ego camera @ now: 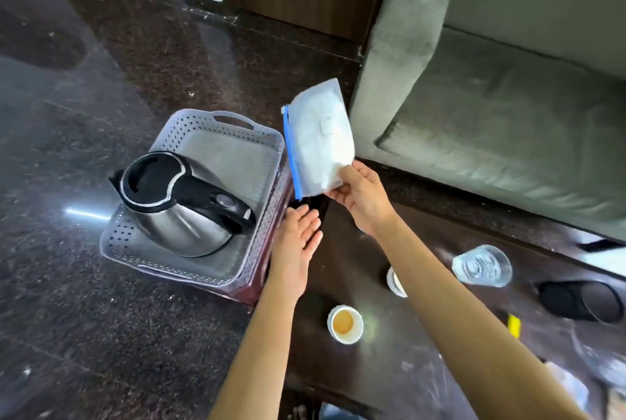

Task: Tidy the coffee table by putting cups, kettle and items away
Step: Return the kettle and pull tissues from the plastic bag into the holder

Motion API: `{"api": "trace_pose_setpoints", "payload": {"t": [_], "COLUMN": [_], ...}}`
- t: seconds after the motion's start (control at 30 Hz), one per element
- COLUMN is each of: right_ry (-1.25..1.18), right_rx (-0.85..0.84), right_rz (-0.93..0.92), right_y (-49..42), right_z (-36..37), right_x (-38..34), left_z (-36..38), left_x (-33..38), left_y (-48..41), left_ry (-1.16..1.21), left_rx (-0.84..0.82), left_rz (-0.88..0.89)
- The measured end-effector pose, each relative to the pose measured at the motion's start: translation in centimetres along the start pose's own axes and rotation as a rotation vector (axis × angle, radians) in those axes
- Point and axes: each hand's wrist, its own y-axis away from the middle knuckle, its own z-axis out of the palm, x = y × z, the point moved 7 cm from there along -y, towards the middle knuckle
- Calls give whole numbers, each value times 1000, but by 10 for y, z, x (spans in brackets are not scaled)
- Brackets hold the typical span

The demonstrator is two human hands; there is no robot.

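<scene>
A steel kettle [184,202] with a black lid and handle lies inside a clear perforated basket [237,135] at the left end of the dark coffee table [338,270]. My right hand [362,196] pinches the lower corner of a zip bag [320,138] with a blue seal and white contents, holding it upright above the table's far end, beside the basket. My left hand [298,243] hovers flat with straight fingers by the basket's right rim. On the table stand a paper cup [345,324] with brown liquid, a second white cup [395,282] partly hidden by my right arm, and a clear glass [482,265].
A green sofa [508,87] runs along the table's far side. A black round object [581,301] lies at the table's right end, with a yellow item [514,325] and clear plastic near it. Dark polished floor [84,114] lies to the left.
</scene>
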Motion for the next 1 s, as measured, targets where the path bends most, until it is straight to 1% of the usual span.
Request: {"api": "trace_pose_setpoints", "payload": {"t": [0.03,0.1,0.17,0.23,0.37,0.47,0.57,0.6,0.67,0.7,0.8,0.9,1.0], "right_ry": [-23,-39,-32,-5,118,286,661,709,685,660,558,490,511], "right_rx": [11,46,69,86,193,293,532,598,673,688,665,639,692], "right_rz": [16,45,64,83,97,109,79,23,-112,-151,-185,-170,-132], "right_y": [15,49,82,109,151,177,206,215,231,235,247,251,256], "right_z": [-11,-37,-61,-82,-124,-157,-192,-198,-206,-208,-212,-216,-234], "right_x": [1,5,13,24,41,52,49,44,31,26,17,16,20], "left_z": [4,14,25,32,47,59,68,72,82,88,110,124,128], "left_x": [2,-2,-13,-26,-60,-91,-112,-117,-127,-131,-146,-163,-176], "left_y": [3,13,24,35,55,68,79,83,94,99,122,141,148], "left_ry": [79,117,72,-1,-210,-278,-390,-454,-618,-715,-924,-925,-944], "left_rx": [-21,-71,-130,-174,-203,-198,-146,-138,-151,-166,-210,-263,-306], "left_rz": [-5,-24,-50,-40,-14,-26,54,97,190,240,369,345,319]}}
